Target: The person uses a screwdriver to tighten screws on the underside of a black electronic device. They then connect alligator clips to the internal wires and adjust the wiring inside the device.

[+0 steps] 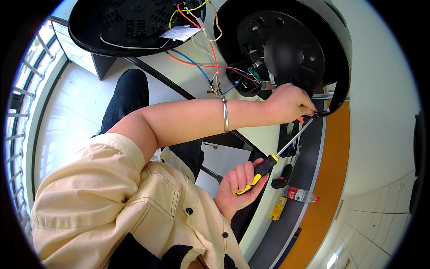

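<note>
Over the pale desk point(257, 132), the right hand point(239, 186) has its grip wrapped around the black-and-yellow handle of a screwdriver point(274, 158). The tool's long axis slants up and rightward, its tip beside the rim of a black housing point(333, 49). There the left hand point(289, 105), forearm stretched across, bunches its fingertips; what they hold cannot be told. Beyond, coloured wires point(214, 58) trail near another black shell point(134, 22).

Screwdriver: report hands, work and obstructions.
Right hand grips screwdriver by handle. Left hand at rim of black housing, beside screwdriver tip. Coloured wires nearby; left hand partly hides black housing.
</note>
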Action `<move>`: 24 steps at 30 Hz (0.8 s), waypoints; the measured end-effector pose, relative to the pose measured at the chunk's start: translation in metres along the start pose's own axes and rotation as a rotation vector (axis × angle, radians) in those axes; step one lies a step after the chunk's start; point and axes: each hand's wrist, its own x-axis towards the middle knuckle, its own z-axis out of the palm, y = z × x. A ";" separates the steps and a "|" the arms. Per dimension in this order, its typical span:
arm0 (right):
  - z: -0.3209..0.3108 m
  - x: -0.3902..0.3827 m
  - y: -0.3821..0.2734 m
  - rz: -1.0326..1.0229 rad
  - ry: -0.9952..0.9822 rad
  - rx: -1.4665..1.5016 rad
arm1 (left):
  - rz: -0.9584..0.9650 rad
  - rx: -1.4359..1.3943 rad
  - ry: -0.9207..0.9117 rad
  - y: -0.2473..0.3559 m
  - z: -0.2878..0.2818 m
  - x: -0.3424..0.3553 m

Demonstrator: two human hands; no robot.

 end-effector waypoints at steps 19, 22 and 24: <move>0.000 -0.004 0.001 0.014 -0.040 -0.050 | 0.074 0.078 0.028 0.006 -0.001 -0.004; 0.004 -0.004 0.004 0.008 -0.028 -0.052 | 0.093 0.077 0.039 0.003 0.000 -0.004; 0.006 -0.002 0.005 -0.006 -0.033 -0.035 | 0.103 0.085 0.039 0.004 0.000 -0.003</move>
